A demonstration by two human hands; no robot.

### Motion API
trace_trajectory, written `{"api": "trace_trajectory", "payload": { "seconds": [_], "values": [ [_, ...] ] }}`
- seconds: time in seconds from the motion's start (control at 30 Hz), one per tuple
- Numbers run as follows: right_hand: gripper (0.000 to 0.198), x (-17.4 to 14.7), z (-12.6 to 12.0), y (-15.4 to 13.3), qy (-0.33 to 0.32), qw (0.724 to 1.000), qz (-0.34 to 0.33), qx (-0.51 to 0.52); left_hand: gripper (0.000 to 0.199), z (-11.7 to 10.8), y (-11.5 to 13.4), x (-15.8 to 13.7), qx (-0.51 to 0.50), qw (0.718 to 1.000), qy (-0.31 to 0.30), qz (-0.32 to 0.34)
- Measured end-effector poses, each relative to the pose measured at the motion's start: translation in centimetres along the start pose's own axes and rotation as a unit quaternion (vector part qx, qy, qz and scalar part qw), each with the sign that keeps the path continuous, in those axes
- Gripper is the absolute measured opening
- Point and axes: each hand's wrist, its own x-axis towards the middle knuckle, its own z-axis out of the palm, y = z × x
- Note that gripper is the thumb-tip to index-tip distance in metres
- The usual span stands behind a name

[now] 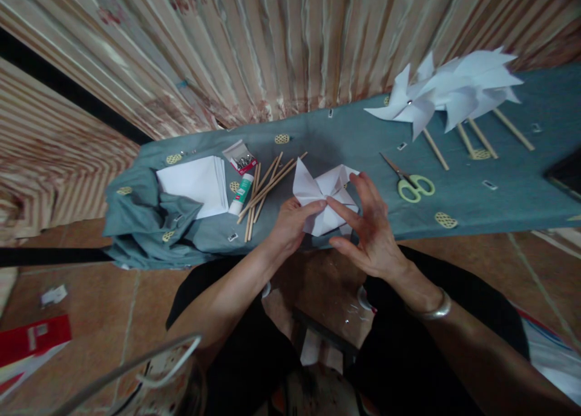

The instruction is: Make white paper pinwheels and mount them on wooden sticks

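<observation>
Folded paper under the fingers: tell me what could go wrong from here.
The folded paper could spring open if the left hand or right hand lets up near its centre. The loose, crossed wooden sticks beside the left hand might roll if bumped.

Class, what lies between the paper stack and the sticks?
In the head view, the glue stick lies between the paper stack and the sticks, with the packet just beyond.

Pinwheel (332, 184) — smooth matt paper; sticks (272, 188) — bare wood.
</observation>
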Motion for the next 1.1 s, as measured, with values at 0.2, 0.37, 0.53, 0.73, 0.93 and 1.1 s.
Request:
{"api": "trace_trajectory", "payload": {
  "seconds": [0.2,0.37,0.53,0.73,0.93,1.1],
  "values": [
    [0.067,0.3,-0.7,-0.1,0.036,0.999,-0.007,0.007,0.030,0.0,0.3,0.2,0.002,1.000,0.008,0.014],
    [0.063,0.6,-1.8,0.5,0.102,0.989,0.100,0.045,0.032,0.0,1.0,0.8,0.009,0.998,0.027,0.053],
    [0.058,1.0,-0.8,2.1,0.127,0.903,0.276,0.303,0.034,0.2,1.2,0.9,0.007,0.998,0.026,0.057],
    [0.056,2.5,-0.5,1.5,0.031,0.760,0.366,0.536,0.034,0.9,0.4,0.7,0.029,0.999,0.007,0.021],
    [0.057,3.1,-0.4,0.5,0.051,0.723,0.398,0.562,0.035,1.4,0.0,0.6,0.048,0.997,0.018,0.051],
    [0.052,3.1,0.0,0.7,0.062,0.729,0.423,0.535,0.035,1.2,-0.5,0.9,0.079,0.994,0.019,0.070]
  ]
}}
